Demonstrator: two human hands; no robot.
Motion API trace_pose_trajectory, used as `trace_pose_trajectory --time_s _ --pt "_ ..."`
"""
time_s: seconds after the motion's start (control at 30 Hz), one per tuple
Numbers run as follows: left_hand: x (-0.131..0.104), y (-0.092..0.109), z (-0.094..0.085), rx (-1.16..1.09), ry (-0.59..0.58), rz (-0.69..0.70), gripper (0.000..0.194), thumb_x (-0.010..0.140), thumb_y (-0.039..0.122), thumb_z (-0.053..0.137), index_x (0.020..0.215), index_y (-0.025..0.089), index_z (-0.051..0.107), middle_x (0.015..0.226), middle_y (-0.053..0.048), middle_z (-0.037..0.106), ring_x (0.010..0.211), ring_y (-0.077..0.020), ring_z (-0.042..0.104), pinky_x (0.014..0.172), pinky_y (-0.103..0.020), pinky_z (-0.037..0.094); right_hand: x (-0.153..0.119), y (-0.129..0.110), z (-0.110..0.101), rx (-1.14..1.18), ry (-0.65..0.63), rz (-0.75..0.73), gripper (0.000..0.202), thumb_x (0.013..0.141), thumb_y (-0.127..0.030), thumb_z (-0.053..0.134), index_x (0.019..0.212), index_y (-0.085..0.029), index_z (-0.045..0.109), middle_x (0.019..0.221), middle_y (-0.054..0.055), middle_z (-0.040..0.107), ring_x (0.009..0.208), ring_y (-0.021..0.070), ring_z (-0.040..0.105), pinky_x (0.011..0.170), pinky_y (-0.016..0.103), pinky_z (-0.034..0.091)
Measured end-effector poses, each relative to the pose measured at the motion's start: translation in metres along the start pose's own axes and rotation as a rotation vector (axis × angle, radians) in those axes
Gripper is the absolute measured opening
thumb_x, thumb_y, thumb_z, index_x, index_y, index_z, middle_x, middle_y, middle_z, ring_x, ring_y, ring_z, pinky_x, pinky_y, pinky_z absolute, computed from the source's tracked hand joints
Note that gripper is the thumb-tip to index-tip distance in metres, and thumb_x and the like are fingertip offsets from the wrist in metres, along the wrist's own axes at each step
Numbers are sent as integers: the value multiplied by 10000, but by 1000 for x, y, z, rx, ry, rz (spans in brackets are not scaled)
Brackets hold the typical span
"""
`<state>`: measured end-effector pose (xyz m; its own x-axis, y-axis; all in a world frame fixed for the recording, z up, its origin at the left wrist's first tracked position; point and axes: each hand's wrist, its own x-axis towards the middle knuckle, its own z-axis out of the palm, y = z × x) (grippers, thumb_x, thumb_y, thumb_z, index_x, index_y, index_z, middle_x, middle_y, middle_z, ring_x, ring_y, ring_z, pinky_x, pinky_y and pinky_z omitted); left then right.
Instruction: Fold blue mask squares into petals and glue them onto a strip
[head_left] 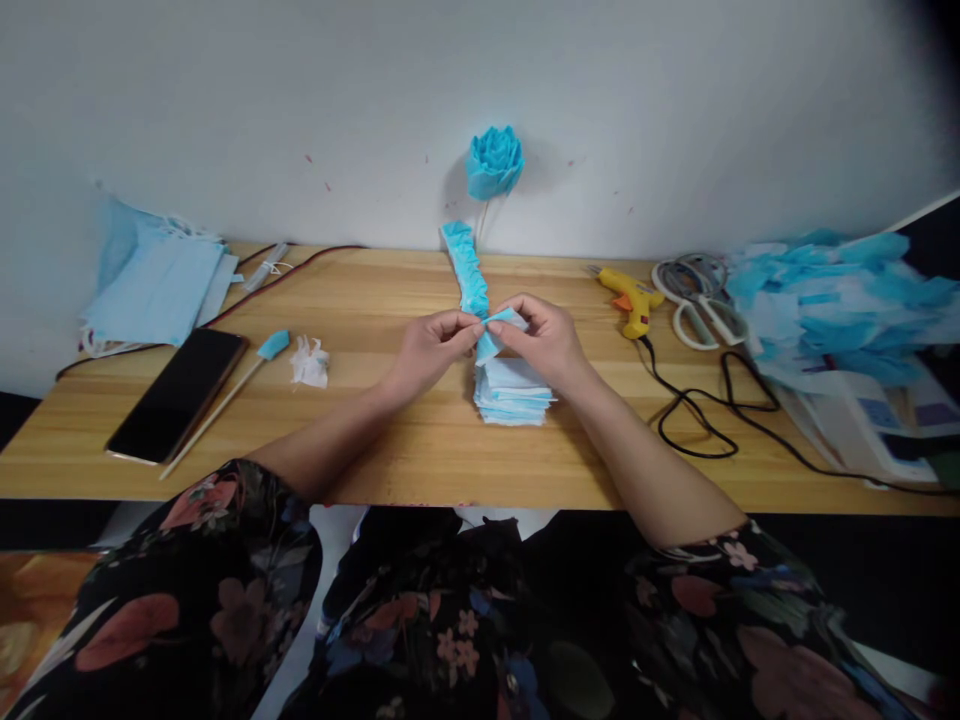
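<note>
My left hand (442,345) and my right hand (544,335) meet over the middle of the table. Between the fingertips of both, a small folded piece of blue-and-white mask fabric (489,347) is pinched. Just below it lies a stack of cut blue-and-white fabric pieces (514,395). A row of folded blue fabric pieces (465,262) stretches from behind my fingers toward the wall. Beyond that, a blue fabric rose (495,162) on a thin stick leans at the wall.
At left are face masks (154,280), a black phone (178,395), a blue-tipped stick (225,405) and crumpled white material (310,362). To the right lie a yellow glue gun (630,298) with its cord, white-handled scissors (709,320) and a heap of blue fabric (840,310).
</note>
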<state>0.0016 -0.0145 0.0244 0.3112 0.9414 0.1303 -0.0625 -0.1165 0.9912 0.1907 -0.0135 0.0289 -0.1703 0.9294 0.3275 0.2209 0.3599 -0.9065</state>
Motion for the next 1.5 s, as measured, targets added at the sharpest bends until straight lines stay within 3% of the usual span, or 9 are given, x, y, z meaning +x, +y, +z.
trace_pose_trajectory --time_s 0.33,0.57,0.67,0.8,0.93,1.07,1.23,1.4,1.5 --pt "2 0 -1 -50 50 -101 290 828 421 790 704 180 685 587 13 623 547 -94 549 576 -237 463 0 -1 -1 -81 41 -80 44 782 -261 694 822 -243 691 840 -5 729 792 177 647 818 345 532" --pt "3 -2 -2 -107 34 -121 328 812 463 810 699 179 692 591 3 641 543 -94 557 551 -234 451 -1 -1 -3 -133 21 -76 72 793 -232 659 844 -249 709 902 7 751 849 194 669 882 372 534" --pt "3 -2 -3 -113 31 -113 339 802 475 826 701 178 696 586 6 639 537 -89 553 546 -229 450 -1 -2 -7 -112 -5 -69 90 863 -308 670 894 -249 730 922 9 751 840 190 663 870 367 526" --pt "3 0 -3 -87 58 -115 337 800 468 829 691 178 697 575 7 637 528 -88 542 538 -226 442 -3 -5 -11 -44 -46 -45 351 968 -564 592 1009 -259 759 952 13 755 905 203 671 873 362 529" --pt "2 -1 -2 -56 51 -112 323 820 445 814 692 177 689 574 12 624 527 -88 540 548 -234 437 -2 -6 -10 7 -74 1 497 895 -718 631 998 -251 763 975 17 768 917 209 686 871 358 539" --pt "2 -2 -1 -30 42 -116 313 797 448 825 691 184 695 574 18 626 524 -88 533 553 -237 443 0 -1 -6 -17 -4 33 330 831 -563 765 884 -239 740 859 5 744 791 185 659 786 343 537" --pt "2 -2 -1 -39 36 -110 316 759 446 840 663 182 696 577 15 633 528 -83 530 547 -229 442 0 -1 -4 -87 63 -48 121 844 -363 741 829 -243 728 833 -1 741 773 176 651 806 352 544" --pt "2 0 -2 -101 54 -153 302 782 416 821 649 178 692 561 7 628 513 -84 528 527 -226 430 -1 -5 -7 -171 39 -115 49 855 -302 723 850 -266 756 905 10 773 845 204 677 860 389 547" --pt "3 0 -2 -160 58 -199 269 800 370 809 662 167 698 562 2 634 506 -79 536 513 -216 419 0 -4 -9 -225 -1 -194 108 853 -217 686 847 -281 772 924 17 779 910 232 692 928 432 532"
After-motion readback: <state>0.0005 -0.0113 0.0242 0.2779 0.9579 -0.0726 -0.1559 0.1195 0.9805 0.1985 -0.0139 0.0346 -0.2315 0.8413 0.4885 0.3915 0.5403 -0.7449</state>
